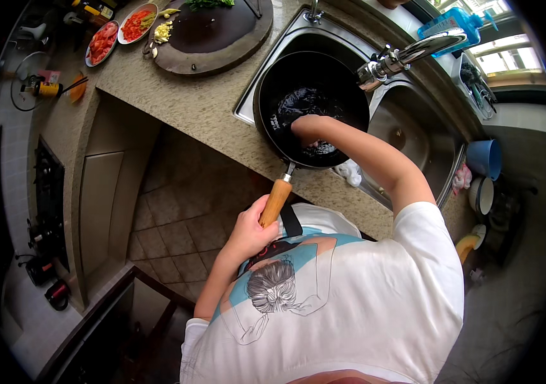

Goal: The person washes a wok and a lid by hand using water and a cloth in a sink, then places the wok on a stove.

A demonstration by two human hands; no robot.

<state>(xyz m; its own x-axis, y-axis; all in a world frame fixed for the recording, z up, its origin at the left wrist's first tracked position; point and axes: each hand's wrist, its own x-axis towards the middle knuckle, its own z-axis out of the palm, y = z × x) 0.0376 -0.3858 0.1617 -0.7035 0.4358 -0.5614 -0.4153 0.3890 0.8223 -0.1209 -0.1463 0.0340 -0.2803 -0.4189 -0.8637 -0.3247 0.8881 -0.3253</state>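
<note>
A black wok [313,72] with water in it rests over the left basin of a steel double sink [297,36]. My left hand [252,229] is closed round its wooden handle [276,199], which points toward my body. Inside the wok, low on its near side, is my right hand [309,128]; its fingers point down and are hidden, so what they touch or hold cannot be told. A chrome faucet [381,72] reaches over the wok's right rim. Crumpled white cloth [349,173] lies by the wok at the sink's near edge.
Left on the counter [177,103] are a round chopping board [205,62] with chopped garlic [163,32] and greens [209,4], and plates of chopped red peppers [134,26] and red pieces [102,44]. A blue soap bottle [450,29] stands behind the faucet; a blue cup [484,159] is at right.
</note>
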